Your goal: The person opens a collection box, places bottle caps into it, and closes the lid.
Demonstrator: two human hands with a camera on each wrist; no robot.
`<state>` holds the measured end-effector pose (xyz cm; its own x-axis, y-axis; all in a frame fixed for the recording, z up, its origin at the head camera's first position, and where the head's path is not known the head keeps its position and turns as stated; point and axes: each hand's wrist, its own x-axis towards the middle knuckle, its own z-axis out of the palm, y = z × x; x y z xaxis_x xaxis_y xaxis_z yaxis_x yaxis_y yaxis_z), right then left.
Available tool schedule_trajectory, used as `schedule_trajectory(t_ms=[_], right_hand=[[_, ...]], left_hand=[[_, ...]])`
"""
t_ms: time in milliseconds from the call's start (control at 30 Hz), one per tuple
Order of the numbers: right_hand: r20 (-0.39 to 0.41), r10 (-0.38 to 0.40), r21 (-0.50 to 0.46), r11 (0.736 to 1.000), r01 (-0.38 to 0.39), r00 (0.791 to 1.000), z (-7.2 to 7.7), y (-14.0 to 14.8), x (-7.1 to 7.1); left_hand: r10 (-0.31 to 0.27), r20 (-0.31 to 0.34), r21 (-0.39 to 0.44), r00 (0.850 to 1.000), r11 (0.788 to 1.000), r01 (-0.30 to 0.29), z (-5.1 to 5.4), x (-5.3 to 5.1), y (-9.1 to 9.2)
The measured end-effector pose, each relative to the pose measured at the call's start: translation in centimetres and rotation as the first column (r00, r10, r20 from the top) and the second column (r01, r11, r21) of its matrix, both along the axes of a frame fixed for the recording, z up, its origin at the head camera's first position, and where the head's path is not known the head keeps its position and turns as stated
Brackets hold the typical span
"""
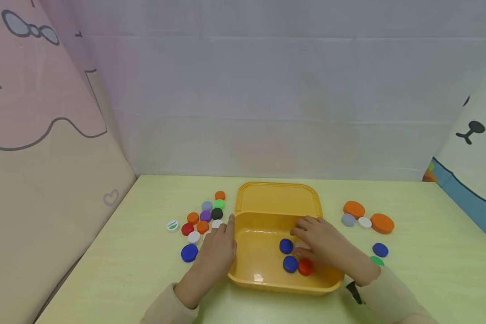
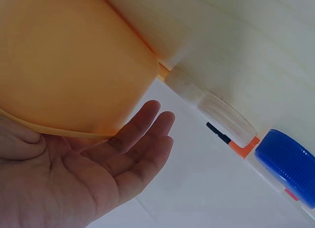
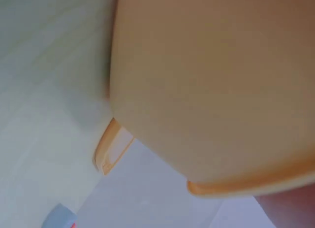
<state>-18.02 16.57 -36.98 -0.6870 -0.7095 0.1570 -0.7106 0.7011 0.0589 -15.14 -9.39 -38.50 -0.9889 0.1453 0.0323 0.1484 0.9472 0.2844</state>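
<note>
A yellow plastic box [image 1: 267,284] stands on the table, with two blue bottle caps [image 1: 290,264] and a red bottle cap [image 1: 305,267] in it. My right hand [image 1: 321,240] reaches over the right rim into the box. Its thumb and fingers curl round a pale cap [image 1: 301,246], mostly covered by the hand. My left hand [image 1: 216,252] rests on the box's left rim, index finger stretched along it. In the left wrist view, the thumb lies over the rim and the other fingers [image 2: 142,154] hang loosely outside the wall. The right wrist view shows mainly the box's outer wall [image 3: 206,90].
Behind the box lies its yellow lid [image 1: 277,198]. To the left are several coloured caps, among them a large blue cap [image 1: 189,253] and a black cap [image 1: 217,213]. On the right are orange caps [image 1: 382,223], a blue cap [image 1: 380,249] and others.
</note>
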Motion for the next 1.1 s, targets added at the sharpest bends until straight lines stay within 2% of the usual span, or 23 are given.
schedule_trajectory(t_ms=[200, 467, 733, 1100], right_hand=[[-0.075, -0.027, -0.001, 1.000, 0.027, 0.997, 0.8, 0.9, 0.5], [-0.172, -0.069, -0.014, 0.998, 0.067, 0.983, 1.9, 2.8, 1.0], [-0.154, -0.130, -0.086, 0.989, 0.118, 0.979, 2.7, 4.9, 1.6], [-0.149, -0.190, -0.124, 0.977, 0.172, 0.970, 2.1, 8.4, 2.1]], left_hand=[[-0.002, -0.009, -0.007, 1.000, 1.000, 0.002, 0.1, 0.0, 0.0], [-0.010, -0.014, -0.005, 1.000, 1.000, 0.010, -0.1, 0.0, 0.0], [-0.011, -0.024, -0.009, 1.000, 1.000, 0.011, 0.0, 0.0, 0.0], [-0.021, -0.056, -0.017, 0.998, 1.000, 0.021, -0.3, 0.0, 0.0]])
